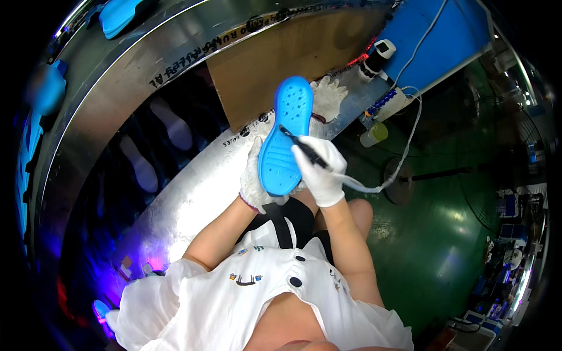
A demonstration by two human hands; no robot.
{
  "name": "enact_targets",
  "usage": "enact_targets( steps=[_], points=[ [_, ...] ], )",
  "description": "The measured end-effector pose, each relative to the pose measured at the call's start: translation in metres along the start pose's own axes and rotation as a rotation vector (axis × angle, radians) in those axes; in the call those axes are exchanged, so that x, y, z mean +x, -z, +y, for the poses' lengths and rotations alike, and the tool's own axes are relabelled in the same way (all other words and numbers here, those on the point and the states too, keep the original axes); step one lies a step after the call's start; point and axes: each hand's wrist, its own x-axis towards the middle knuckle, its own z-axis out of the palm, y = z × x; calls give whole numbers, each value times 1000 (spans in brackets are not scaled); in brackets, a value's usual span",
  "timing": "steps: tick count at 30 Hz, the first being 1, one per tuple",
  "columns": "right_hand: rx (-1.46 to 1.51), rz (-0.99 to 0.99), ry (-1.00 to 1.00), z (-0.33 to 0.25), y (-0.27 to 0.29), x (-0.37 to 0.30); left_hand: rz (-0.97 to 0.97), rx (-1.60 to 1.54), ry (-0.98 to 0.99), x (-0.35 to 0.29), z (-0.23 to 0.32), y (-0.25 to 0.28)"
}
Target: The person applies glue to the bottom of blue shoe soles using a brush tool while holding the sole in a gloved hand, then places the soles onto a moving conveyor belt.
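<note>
A bright blue shoe sole (pixel 278 158) is held up over my lap, its hollowed side with holes and ridges facing me. My left hand (pixel 250 180), in a white knit glove, grips the sole along its left edge and heel; some of its fingers are hidden underneath. In my white-gloved right hand (pixel 323 175) is a slim black pen-like tool (pixel 311 152) with a dark tip. That tip lies over the middle of the sole; whether it touches cannot be made out. A pale tube (pixel 366 189) trails from the tool's back end.
Beyond the sole lie an empty white glove (pixel 329 97) and a brown cardboard sheet (pixel 293 52) on the metal bench. Pale soles (pixel 140 164) rest in a dark channel at left. A lidded jar (pixel 373 134) and a fan stand (pixel 404 178) are at right.
</note>
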Motion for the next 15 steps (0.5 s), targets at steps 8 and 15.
enact_targets(
  steps=[8,15],
  points=[
    [144,209,24,-12,14,15,-310,-75,250,16,2,-53],
    [404,-122,-61,-38,19,-17,52,154,-103,19,-1,-54]
  ],
)
